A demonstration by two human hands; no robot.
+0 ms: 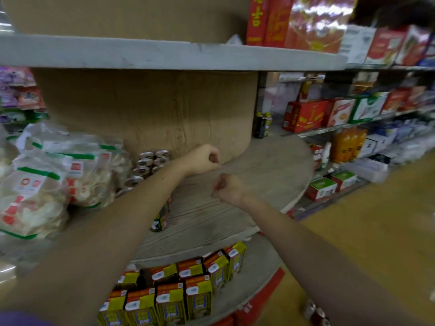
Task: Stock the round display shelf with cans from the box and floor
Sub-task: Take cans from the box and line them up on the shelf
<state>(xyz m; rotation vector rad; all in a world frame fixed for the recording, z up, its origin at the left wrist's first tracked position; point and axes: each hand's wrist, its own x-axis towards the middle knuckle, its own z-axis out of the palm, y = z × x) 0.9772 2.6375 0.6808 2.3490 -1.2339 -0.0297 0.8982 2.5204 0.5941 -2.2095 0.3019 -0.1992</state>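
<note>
The cans (150,164) stand in rows on the shelf (270,170), against the cardboard core (150,109), just beside the bags (58,175). Your left hand (203,161) hovers right of them, fingers curled, holding nothing. Your right hand (227,188) is curled too, nothing visible in it. Cartons (179,292) fill the tier below.

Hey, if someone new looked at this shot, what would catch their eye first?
Two bare forearms reach over the round wooden shelf, the left hand and right hand both curled and holding nothing. Just left of them a row of cans stands against the cardboard core, beside bags of white crackers. Yellow cartons crowd the tier below.
</note>
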